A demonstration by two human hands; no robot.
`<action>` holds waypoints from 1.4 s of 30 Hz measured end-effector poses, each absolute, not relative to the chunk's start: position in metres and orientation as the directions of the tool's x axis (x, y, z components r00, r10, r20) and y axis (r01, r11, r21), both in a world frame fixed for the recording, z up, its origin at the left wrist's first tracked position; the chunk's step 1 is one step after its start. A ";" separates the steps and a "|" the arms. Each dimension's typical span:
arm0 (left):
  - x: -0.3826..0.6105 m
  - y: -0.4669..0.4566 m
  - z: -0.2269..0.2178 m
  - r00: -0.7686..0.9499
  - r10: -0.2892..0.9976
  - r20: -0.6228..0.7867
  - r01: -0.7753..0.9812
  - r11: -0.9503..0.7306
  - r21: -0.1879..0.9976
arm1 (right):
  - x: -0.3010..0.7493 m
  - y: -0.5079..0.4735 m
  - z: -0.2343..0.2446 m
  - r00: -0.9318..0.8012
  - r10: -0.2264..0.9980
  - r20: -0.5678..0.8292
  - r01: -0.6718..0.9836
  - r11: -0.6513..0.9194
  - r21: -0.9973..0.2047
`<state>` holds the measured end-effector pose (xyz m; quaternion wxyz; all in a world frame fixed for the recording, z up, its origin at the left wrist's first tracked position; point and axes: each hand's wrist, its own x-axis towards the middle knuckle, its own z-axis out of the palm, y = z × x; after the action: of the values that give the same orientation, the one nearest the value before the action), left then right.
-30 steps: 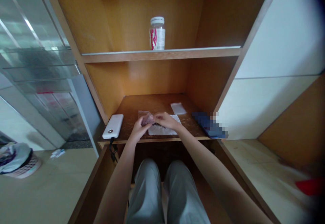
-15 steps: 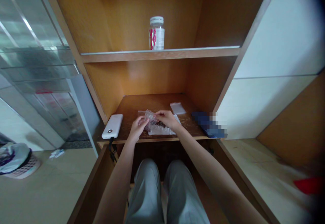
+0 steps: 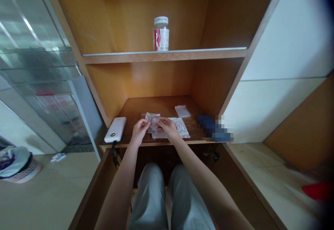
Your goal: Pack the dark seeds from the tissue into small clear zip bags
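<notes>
A small clear plastic bag (image 3: 153, 120) with something dark inside is held up between both hands above the wooden shelf (image 3: 135, 110). My left hand (image 3: 139, 129) pinches its left edge and my right hand (image 3: 167, 127) pinches its right edge. Under my right hand a white textured sheet (image 3: 181, 127) lies flat on the shelf. Another small clear bag (image 3: 182, 111) lies further back on the shelf.
A white power bank (image 3: 115, 129) lies at the shelf's left front, its cable hanging down. A dark blue object (image 3: 208, 124), partly blurred, lies at the right. A white-lidded bottle (image 3: 161, 34) stands on the upper shelf. Glass doors stand at the left; my knees are below.
My right hand has drawn back toward the left, uncovering the white sheet. The plastic bag now stands more upright between both hands.
</notes>
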<state>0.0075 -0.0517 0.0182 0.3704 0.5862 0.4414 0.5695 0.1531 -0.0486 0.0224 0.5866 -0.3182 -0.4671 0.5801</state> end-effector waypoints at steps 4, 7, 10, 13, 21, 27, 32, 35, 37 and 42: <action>0.006 -0.048 0.014 -0.016 0.943 0.333 0.082 -0.330 0.940 | 0.147 -0.042 0.008 -0.129 0.962 0.241 -0.283 0.197 -0.939; 0.006 -0.047 0.012 -0.005 0.944 0.331 0.085 -0.330 0.940 | 0.145 -0.040 0.001 -0.127 0.951 0.284 -0.283 0.239 -0.929; 0.006 -0.048 0.013 -0.001 0.948 0.319 0.100 -0.318 0.943 | 0.147 -0.041 0.000 -0.154 0.941 0.302 -0.317 0.243 -0.917; 0.009 -0.051 0.017 -0.007 0.956 0.294 0.125 -0.291 0.948 | 0.149 -0.042 0.001 -0.174 0.942 0.285 -0.351 0.211 -0.912; 0.010 -0.054 0.021 0.022 0.961 0.276 0.103 -0.277 0.955 | 0.152 -0.042 0.001 -0.197 0.950 0.241 -0.379 0.153 -0.913; 0.010 -0.057 0.022 0.087 0.970 0.228 0.106 -0.237 0.966 | 0.152 -0.040 -0.001 -0.178 0.957 0.229 -0.297 0.170 -0.940; 0.011 -0.056 0.023 0.091 0.955 0.282 0.095 -0.290 0.952 | 0.152 -0.034 -0.007 -0.186 0.947 0.263 -0.289 0.203 -0.935; 0.011 -0.056 0.021 0.084 0.957 0.278 0.082 -0.285 0.955 | 0.152 -0.034 -0.007 -0.189 0.942 0.278 -0.290 0.217 -0.932; 0.011 -0.056 0.021 0.088 0.960 0.265 0.064 -0.271 0.960 | 0.153 -0.036 -0.006 -0.176 0.944 0.278 -0.287 0.221 -0.932; 0.012 -0.055 0.020 0.098 0.957 0.272 0.060 -0.279 0.959 | 0.153 -0.038 -0.005 -0.137 0.959 0.249 -0.260 0.207 -0.943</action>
<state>0.0118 -0.0553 0.0203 0.4287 0.6044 0.4206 0.5234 0.1535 -0.0376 -0.0055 0.5681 -0.3298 -0.5300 0.5362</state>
